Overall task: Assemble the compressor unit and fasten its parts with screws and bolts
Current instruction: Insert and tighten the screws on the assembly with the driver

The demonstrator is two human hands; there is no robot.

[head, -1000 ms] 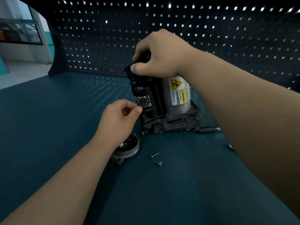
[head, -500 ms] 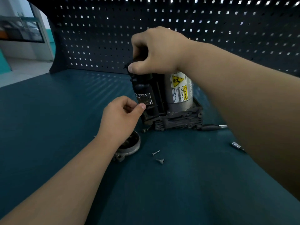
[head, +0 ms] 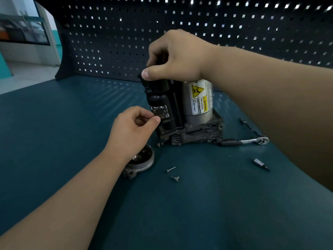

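The compressor unit (head: 189, 112) stands upright mid-table: a black plastic part on its left, a silver cylinder with a yellow warning label on its right, a grey cast base below. My right hand (head: 176, 55) grips the top of the black part from above. My left hand (head: 133, 129) has curled fingers, its thumb tip touching the black part's lower left side beside a worn label; whether it pinches anything is hidden. A round metal cover (head: 142, 162) lies under my left wrist. Two loose screws (head: 173, 173) lie in front of the unit.
A ratchet wrench (head: 246, 141) lies right of the unit's base, and a small socket bit (head: 261, 164) nearer me. A dark pegboard wall (head: 108, 42) closes the back of the teal table (head: 54, 132). My right forearm crosses the right side.
Both hands keep their places on the unit. The view has shifted slightly, bringing the ratchet wrench and the socket bit into sight at the right.
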